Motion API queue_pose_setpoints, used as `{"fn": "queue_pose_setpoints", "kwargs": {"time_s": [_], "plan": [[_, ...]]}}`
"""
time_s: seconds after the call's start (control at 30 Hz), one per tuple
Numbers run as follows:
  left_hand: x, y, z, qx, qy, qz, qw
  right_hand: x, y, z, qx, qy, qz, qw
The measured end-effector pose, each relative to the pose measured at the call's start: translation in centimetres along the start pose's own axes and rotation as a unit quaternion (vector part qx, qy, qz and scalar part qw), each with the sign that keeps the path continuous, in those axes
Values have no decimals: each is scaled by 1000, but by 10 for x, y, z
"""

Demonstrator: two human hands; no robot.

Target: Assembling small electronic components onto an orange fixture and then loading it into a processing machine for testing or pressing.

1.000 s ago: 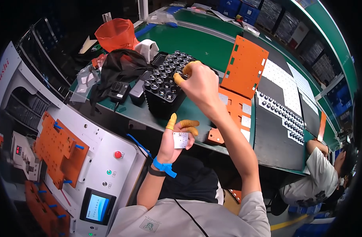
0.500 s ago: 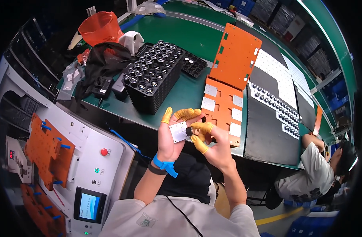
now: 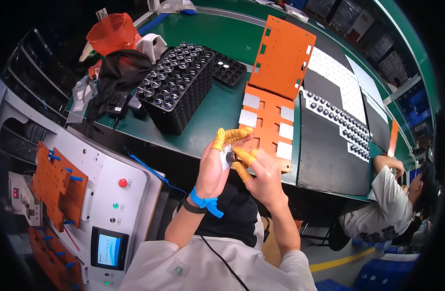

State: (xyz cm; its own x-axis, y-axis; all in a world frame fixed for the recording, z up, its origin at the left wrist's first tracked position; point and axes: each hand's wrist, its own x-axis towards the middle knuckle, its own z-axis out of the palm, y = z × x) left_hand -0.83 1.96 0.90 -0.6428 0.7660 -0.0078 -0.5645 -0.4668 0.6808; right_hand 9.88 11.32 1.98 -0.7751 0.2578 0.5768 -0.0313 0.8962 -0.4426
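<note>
My left hand (image 3: pixel 212 169), with yellow finger cots on its fingers and a blue band at the wrist, is closed on a small white square plate (image 3: pixel 225 159). The plate is tilted, and the palm and fingers hide much of it. My right hand (image 3: pixel 264 178) also wears yellow finger cots. Its thumb and fingers pinch a small dark round part (image 3: pixel 232 156) against the plate's face; whether the two are joined I cannot tell. Beyond my hands lies an orange fixture base (image 3: pixel 265 109) bearing several white plates, its perforated orange lid (image 3: pixel 282 57) raised behind it.
Left of the fixture stands a stack of black trays (image 3: pixel 176 114) full of round lens-like parts. On the right, a black mat (image 3: pixel 331 160) carries white plates with rows of dark cylinders (image 3: pixel 339 118). A machine panel (image 3: pixel 123 165) stands left; a co-worker (image 3: pixel 377 213) sits far right.
My left hand has turned, so the white plate shows more edge-on. The right fingers stay at the dark part. The bench has shifted slightly up and left in view.
</note>
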Motion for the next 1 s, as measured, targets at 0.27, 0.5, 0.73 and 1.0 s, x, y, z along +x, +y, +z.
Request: {"fn": "queue_pose_setpoints", "kwargs": {"time_s": [0.27, 0.5, 0.73, 1.0], "plan": [[-5, 1, 7, 41, 28, -18, 999, -9, 10, 10, -50, -3, -23, 998], [-4, 1, 10, -33, -22, 14, 999, -11, 16, -3, 123, -43, 4, 991], [-14, 5, 14, -117, -106, 4, 987, -11, 6, -5, 71, 4, -3, 997], [-23, 5, 15, -91, -140, 75, 983, -16, -6, 0, 151, 88, 41, 984]]}}
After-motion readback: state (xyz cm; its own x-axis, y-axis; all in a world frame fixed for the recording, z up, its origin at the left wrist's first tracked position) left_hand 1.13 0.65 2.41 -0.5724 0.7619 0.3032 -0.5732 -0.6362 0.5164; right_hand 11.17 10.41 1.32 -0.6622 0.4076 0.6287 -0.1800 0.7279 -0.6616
